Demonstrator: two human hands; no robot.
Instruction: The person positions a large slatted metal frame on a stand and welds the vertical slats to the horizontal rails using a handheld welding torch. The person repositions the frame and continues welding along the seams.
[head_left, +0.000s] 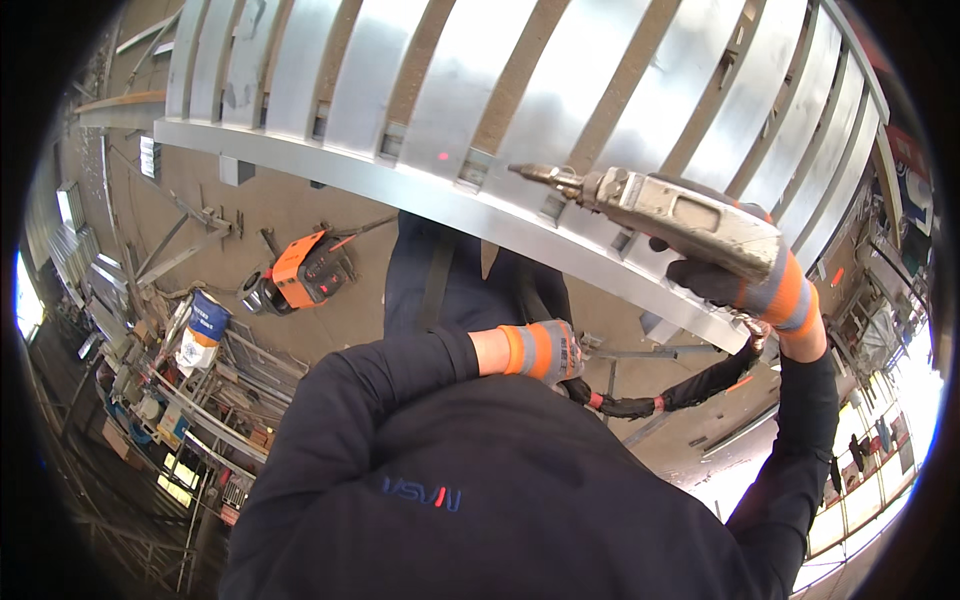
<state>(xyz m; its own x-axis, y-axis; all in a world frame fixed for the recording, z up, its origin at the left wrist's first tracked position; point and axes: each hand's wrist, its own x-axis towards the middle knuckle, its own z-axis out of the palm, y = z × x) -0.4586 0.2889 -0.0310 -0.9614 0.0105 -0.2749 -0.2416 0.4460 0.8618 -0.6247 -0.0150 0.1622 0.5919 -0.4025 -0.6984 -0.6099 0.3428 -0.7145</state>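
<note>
A handheld laser welding gun (686, 214) with a pale, worn metal body is gripped in my right hand (739, 277), which wears a grey and orange striped glove. Its pointed nozzle is directed left, over a slatted frame of shiny galvanized metal (431, 180). A small red light dot shows on a slat just left of the nozzle; whether the tip touches the metal cannot be told. My left hand (547, 352), in a matching glove, is closed on a black-sleeved cable (630, 407) in front of my body. The cable runs right, towards the gun's rear end.
On the floor to the left stands an orange and black machine (300, 270). A blue and white sack (202, 330) lies near piled metal bars and clutter farther left. Metal offcuts are scattered on the floor, and a thin metal bar (660, 352) lies at the right beyond the cable.
</note>
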